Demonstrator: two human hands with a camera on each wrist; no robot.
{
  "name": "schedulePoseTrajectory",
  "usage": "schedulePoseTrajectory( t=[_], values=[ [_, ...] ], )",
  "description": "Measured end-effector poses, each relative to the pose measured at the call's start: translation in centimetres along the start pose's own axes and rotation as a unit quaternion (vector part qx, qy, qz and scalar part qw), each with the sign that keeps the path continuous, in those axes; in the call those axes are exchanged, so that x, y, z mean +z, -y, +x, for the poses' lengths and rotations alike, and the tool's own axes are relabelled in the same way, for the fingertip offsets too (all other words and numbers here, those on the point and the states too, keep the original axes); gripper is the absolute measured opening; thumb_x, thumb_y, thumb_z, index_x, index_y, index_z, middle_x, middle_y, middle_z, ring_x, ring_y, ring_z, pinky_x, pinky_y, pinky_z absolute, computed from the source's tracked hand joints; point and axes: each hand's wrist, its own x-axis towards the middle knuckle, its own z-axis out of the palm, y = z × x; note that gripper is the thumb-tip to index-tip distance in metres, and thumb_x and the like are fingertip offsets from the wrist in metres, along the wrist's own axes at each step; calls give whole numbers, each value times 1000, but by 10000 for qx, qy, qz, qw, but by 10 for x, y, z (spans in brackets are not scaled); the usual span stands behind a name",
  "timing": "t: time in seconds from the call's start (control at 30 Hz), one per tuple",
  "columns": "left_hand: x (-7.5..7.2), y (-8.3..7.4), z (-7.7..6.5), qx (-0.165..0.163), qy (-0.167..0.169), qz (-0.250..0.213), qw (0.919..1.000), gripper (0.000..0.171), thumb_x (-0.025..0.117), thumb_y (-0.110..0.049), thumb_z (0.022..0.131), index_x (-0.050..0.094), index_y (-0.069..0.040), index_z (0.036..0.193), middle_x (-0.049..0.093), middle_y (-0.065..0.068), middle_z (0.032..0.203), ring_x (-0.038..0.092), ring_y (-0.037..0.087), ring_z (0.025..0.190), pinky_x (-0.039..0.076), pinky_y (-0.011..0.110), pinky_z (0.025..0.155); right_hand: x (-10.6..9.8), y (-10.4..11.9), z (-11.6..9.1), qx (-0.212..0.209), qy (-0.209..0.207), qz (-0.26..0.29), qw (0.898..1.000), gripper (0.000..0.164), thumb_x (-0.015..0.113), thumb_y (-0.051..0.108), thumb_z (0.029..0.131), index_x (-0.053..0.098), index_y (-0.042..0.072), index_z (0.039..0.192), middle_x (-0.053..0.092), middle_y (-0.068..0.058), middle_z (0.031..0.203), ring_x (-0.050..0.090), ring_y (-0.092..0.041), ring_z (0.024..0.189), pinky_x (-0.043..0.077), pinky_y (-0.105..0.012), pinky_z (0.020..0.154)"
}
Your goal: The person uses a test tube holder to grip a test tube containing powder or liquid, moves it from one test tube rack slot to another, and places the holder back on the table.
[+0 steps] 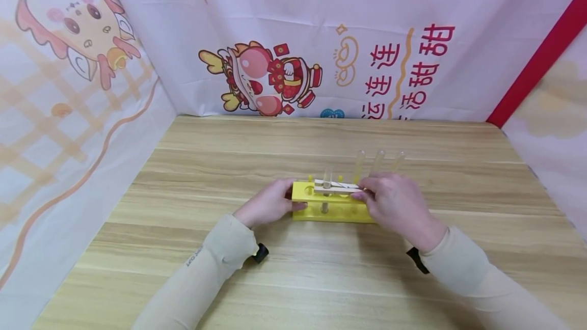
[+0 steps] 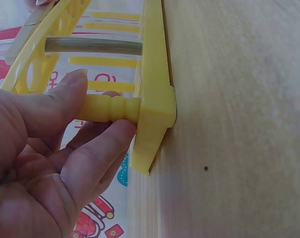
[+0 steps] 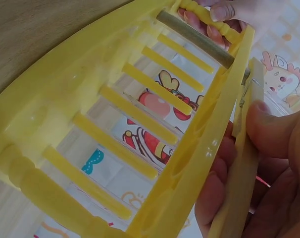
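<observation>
A yellow test tube rack (image 1: 300, 213) stands on the table. My left hand (image 1: 270, 202) is at its left end, where thumb and fingers pinch the ridged end post (image 2: 115, 108). A wooden test tube clamp (image 1: 339, 188) lies across the rack's top, and my right hand (image 1: 400, 207) grips its right part between thumb and fingers. The clamp's left end is around the upper part of a glass test tube (image 1: 327, 173). That tube stands upright in a hole near the left end, greyish in its lower part (image 3: 199, 42).
Several yellow pegs (image 3: 160, 77) line the rack's back. Three clear test tubes (image 1: 378, 159) stand at the back right of the rack, rounded ends up. Wood-grain tabletop (image 1: 220, 157) surrounds it, with printed cloth walls (image 1: 339, 65) behind and at both sides.
</observation>
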Motion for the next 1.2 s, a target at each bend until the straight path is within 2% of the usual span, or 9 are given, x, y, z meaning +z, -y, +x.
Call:
schedulePoseTrajectory(
  t=[0.4, 0.73, 0.97, 1.2],
  values=[
    [0, -1, -1, -12, -49, -30, 10000, 32, 72, -15, 92, 63, -16, 123, 66, -5, 118, 60, 11, 107, 46, 37, 100, 0, 3, -1, 147, 318, -81, 9994, 20, 81, 23, 84, 71, 8, 76, 50, 5, 68, 48, -13, 57, 45, -33, 48],
    [0, -1, -2, -57, -41, -63, 10000, 31, 71, -14, 93, 63, -15, 123, 65, -5, 118, 60, 12, 107, 46, 37, 100, 1, 2, -1, 51, 271, -77, 9996, 21, 81, 25, 84, 70, 8, 80, 55, 3, 70, 51, -13, 58, 47, -35, 50],
    [0, -1, -2, -69, -30, -89, 9999, 34, 71, -15, 93, 62, -17, 125, 64, -5, 121, 59, 12, 111, 45, 38, 101, -1, 4, 1, 112, 278, 43, 9995, 16, 84, 18, 82, 72, 8, 87, 63, 2, 78, 60, -17, 67, 52, -39, 55],
    [0, -1, -2, -33, 4, -95, 9999, 34, 71, -16, 93, 62, -18, 126, 64, -6, 122, 59, 12, 112, 45, 39, 102, -6, 8, 3, 242, 473, -29, 9986, 12, 82, 10, 82, 74, 7, 89, 64, 1, 81, 62, -19, 71, 53, -40, 57]
  ],
)
